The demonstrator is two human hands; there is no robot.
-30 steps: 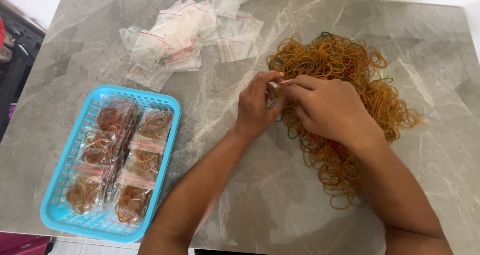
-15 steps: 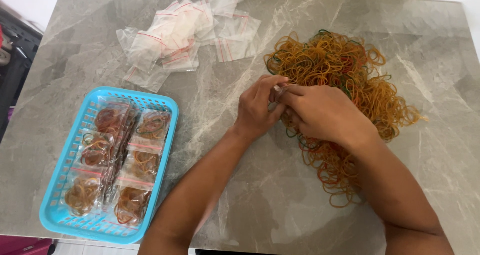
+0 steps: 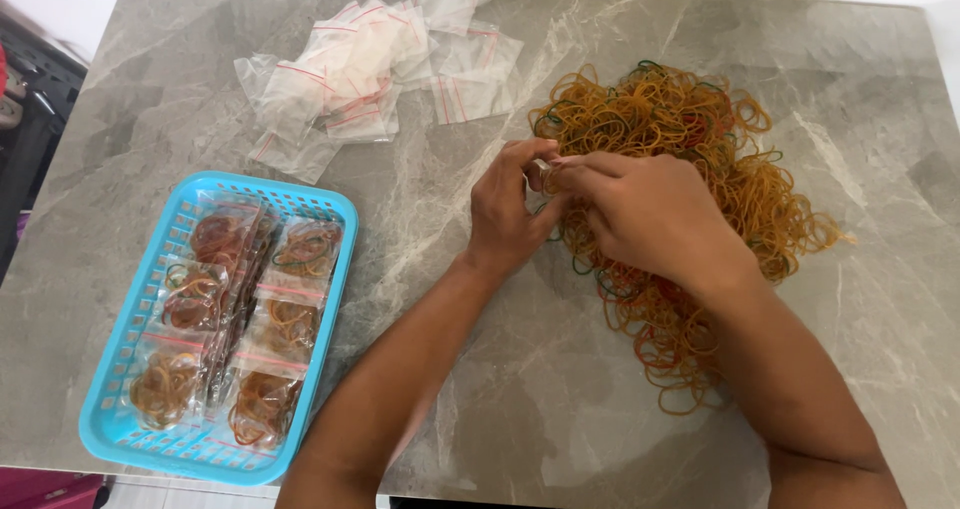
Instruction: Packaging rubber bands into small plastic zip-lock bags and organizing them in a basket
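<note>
A blue basket [image 3: 335,231] of filled bags sat left. At centre, the left hand [image 3: 508,207] and right hand [image 3: 648,211] pinched a small clear bag [image 3: 553,162] over the rubber band pile [image 3: 690,139]. Loose bands could have snagged and spilled.

- The grey veined stone-look tabletop [image 3: 560,389] was smooth with a soft sheen.
- The light-blue perforated plastic basket [image 3: 120,409] at near left looked glossy.
- The clear thin plastic zip bags [image 3: 350,69] at far left were crinkled and shiny.
- The tangled orange-brown rubber bands [image 3: 700,139] looked matt.
</note>
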